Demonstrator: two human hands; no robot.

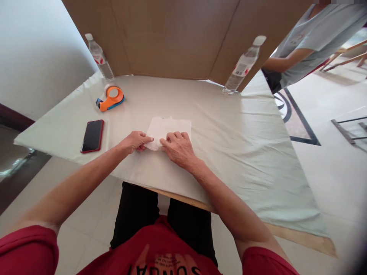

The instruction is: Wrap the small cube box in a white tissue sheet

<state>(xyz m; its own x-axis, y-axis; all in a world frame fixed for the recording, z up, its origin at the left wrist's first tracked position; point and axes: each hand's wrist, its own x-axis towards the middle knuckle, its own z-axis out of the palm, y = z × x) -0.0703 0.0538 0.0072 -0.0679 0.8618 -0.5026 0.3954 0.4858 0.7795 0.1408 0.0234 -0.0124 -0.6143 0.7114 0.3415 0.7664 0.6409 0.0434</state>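
A white paper tissue (169,128) lies flat on the pale cloth covering the table (229,145), straight in front of me. My left hand (134,142) is closed, pinching the tissue's near left corner between thumb and forefinger. My right hand (179,147) rests on the tissue's near edge, its fingers curled and pressed down on the paper, forefinger pointing at the left hand. The two hands almost touch at that corner.
A red-edged phone (92,136) lies at the left. An orange tape dispenser (111,98) sits behind it. Two water bottles, one (99,57) at the back left and another (243,67) at the back right, stand before a cardboard screen (177,34). Another person (304,42) sits at the far right.
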